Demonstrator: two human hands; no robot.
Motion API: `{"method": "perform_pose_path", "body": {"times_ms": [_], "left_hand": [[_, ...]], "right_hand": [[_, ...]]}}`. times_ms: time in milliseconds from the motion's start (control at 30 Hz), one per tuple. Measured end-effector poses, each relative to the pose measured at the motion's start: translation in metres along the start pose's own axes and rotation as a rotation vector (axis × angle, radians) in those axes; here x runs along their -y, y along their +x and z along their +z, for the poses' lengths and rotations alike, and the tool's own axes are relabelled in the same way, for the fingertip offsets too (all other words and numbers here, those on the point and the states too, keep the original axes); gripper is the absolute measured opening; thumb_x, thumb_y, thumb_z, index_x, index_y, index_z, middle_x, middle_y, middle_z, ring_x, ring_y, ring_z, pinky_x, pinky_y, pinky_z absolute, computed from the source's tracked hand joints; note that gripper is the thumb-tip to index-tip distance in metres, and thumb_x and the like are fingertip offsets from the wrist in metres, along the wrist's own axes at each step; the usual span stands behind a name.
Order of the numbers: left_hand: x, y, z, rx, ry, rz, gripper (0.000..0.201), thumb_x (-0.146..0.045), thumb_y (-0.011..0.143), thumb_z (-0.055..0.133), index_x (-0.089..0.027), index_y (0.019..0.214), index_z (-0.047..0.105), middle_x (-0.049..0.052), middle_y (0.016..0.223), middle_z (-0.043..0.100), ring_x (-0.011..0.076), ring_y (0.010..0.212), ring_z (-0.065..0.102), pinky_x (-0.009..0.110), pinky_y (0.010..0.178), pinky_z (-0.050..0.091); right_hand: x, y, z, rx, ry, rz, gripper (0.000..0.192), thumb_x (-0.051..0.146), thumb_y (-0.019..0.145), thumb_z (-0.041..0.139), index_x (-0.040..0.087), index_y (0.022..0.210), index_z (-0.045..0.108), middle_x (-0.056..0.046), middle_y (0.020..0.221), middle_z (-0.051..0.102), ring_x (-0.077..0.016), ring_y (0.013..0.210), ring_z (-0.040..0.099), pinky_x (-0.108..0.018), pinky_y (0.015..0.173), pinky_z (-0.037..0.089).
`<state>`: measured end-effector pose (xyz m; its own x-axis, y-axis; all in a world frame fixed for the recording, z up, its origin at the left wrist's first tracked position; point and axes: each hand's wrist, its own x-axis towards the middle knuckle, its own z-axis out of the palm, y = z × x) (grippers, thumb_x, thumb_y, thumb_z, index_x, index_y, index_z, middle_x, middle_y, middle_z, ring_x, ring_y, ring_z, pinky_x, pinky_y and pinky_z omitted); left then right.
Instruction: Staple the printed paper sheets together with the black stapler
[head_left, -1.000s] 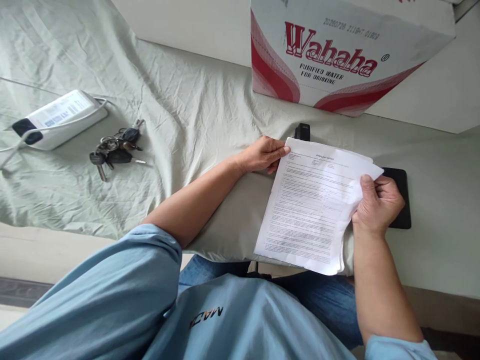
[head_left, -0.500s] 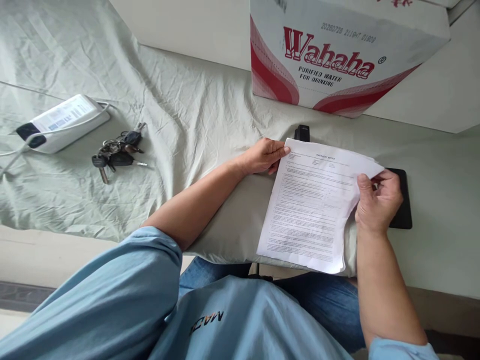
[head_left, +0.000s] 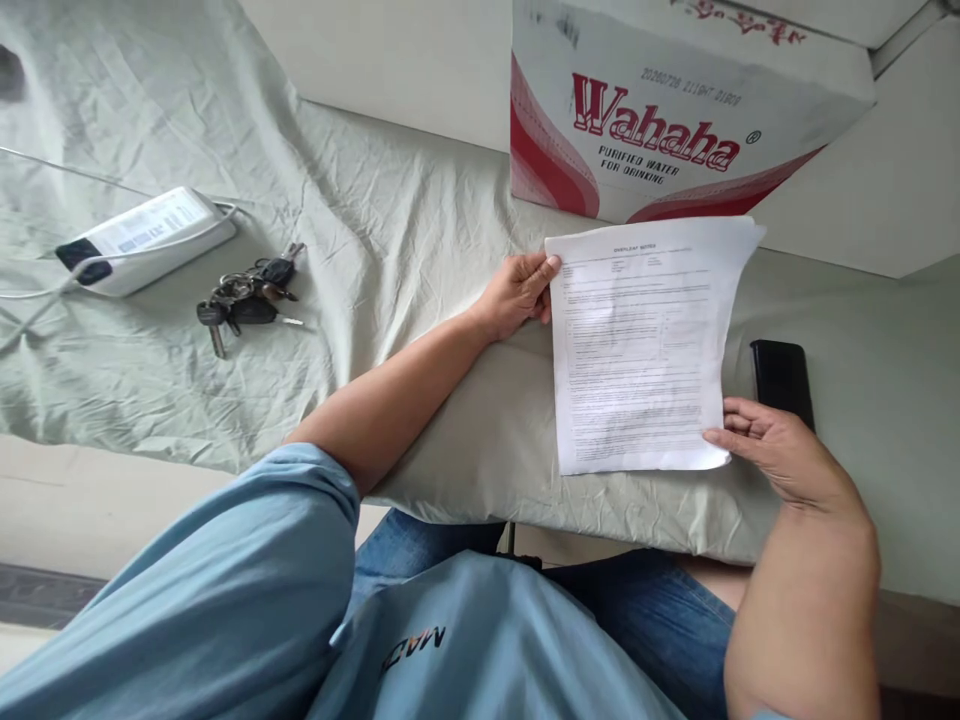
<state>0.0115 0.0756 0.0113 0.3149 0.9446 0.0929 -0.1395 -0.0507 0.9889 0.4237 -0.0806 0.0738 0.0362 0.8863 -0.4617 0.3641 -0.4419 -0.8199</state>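
A small stack of printed paper sheets (head_left: 637, 360) is held over the cloth-covered surface, its text side facing up. My left hand (head_left: 517, 295) pinches the stack at its upper left edge, thumb on top and the other fingers curled beneath. At the lower right edge, my right hand (head_left: 780, 450) grips the sheets with its thumb over the front; some of its fingertips reach behind the paper. A black phone-like slab (head_left: 782, 380) lies just beyond my right hand, partly covered by it.
A Wahaha water carton (head_left: 652, 130) stands behind the sheets against a pale wall. On the wrinkled green cloth (head_left: 420, 250) to the left lie a bunch of keys (head_left: 251, 300) and a white box-shaped device (head_left: 150, 240) with a cable. The cloth's front edge hangs above my knees.
My right hand has moved from the upper right corner of the sheets down to their lower right edge. The stack has shifted up and turned straighter, with my left hand still holding it.
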Motion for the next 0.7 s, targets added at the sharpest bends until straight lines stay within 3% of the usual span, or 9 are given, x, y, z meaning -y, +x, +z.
{"method": "perform_pose_path", "body": {"times_ms": [67,133,200,267,400,533,633,700], "left_hand": [[0.003,0.002,0.0,-0.034,0.004,0.05,0.083,-0.106,0.101,0.083,-0.028,0.084,0.062,-0.001,0.066,0.067,0.012,0.056,0.054,0.031,0.055,0.042],[0.002,0.004,-0.001,-0.057,-0.02,0.077,0.077,-0.098,0.098,0.092,-0.025,0.087,0.068,0.002,0.08,0.074,0.0125,0.066,0.061,0.03,0.061,0.05],[-0.004,0.005,-0.004,-0.055,-0.059,0.059,0.068,-0.084,0.089,0.105,-0.024,0.092,0.074,0.003,0.092,0.08,0.0132,0.077,0.069,0.028,0.069,0.057],[-0.016,0.005,-0.011,-0.031,-0.084,0.019,0.06,-0.067,0.08,0.114,-0.023,0.102,0.08,0.004,0.1,0.085,0.016,0.089,0.078,0.028,0.078,0.065],[-0.052,0.003,-0.028,0.116,-0.034,-0.005,0.063,-0.047,0.071,0.124,-0.023,0.114,0.086,0.006,0.111,0.093,0.025,0.109,0.091,0.034,0.093,0.076],[-0.068,-0.01,-0.041,0.307,0.167,-0.068,0.057,-0.059,0.082,0.121,-0.016,0.106,0.092,0.009,0.101,0.094,0.0237,0.095,0.092,0.034,0.085,0.079],[-0.055,-0.03,-0.043,0.252,0.197,-0.068,0.06,-0.074,0.092,0.111,-0.017,0.102,0.094,0.01,0.1,0.095,0.0192,0.087,0.087,0.03,0.083,0.077],[-0.04,-0.047,-0.042,0.102,0.202,0.01,0.064,-0.082,0.094,0.106,-0.019,0.093,0.092,0.009,0.096,0.094,0.0184,0.086,0.084,0.028,0.081,0.075]], "right_hand": [[-0.005,0.002,0.002,-0.173,-0.004,-0.113,0.073,0.076,0.053,0.125,0.028,0.096,0.092,0.0,0.079,0.084,-0.0249,0.078,0.081,-0.04,0.073,0.072],[-0.008,0.005,0.003,-0.44,-0.028,-0.268,0.064,0.078,0.063,0.12,0.03,0.097,0.094,0.0,0.079,0.083,-0.0243,0.077,0.077,-0.042,0.073,0.069],[-0.008,0.004,0.0,-0.664,-0.062,-0.405,0.052,0.076,0.075,0.113,0.033,0.099,0.097,-0.003,0.088,0.087,-0.029,0.083,0.078,-0.05,0.081,0.071],[-0.004,0.0,-0.005,-0.752,-0.093,-0.506,0.042,0.076,0.084,0.108,0.039,0.101,0.098,-0.005,0.096,0.09,-0.0352,0.09,0.08,-0.059,0.09,0.071],[0.01,-0.011,-0.006,-0.768,-0.138,-0.678,0.034,0.074,0.087,0.105,0.042,0.095,0.097,-0.006,0.093,0.087,-0.0359,0.089,0.079,-0.061,0.092,0.066],[0.019,-0.01,0.007,-0.841,0.069,-0.81,0.052,0.076,0.073,0.114,0.035,0.1,0.098,-0.005,0.091,0.085,-0.0277,0.08,0.073,-0.05,0.079,0.059],[0.019,-0.001,0.022,-0.73,0.311,-0.758,0.084,0.077,0.051,0.122,0.03,0.115,0.095,0.0,0.086,0.078,-0.0202,0.072,0.064,-0.041,0.069,0.055],[0.015,0.004,0.032,-0.568,0.36,-0.621,0.084,0.074,0.051,0.123,0.03,0.115,0.092,-0.001,0.093,0.083,-0.0235,0.082,0.073,-0.044,0.077,0.066]]}}
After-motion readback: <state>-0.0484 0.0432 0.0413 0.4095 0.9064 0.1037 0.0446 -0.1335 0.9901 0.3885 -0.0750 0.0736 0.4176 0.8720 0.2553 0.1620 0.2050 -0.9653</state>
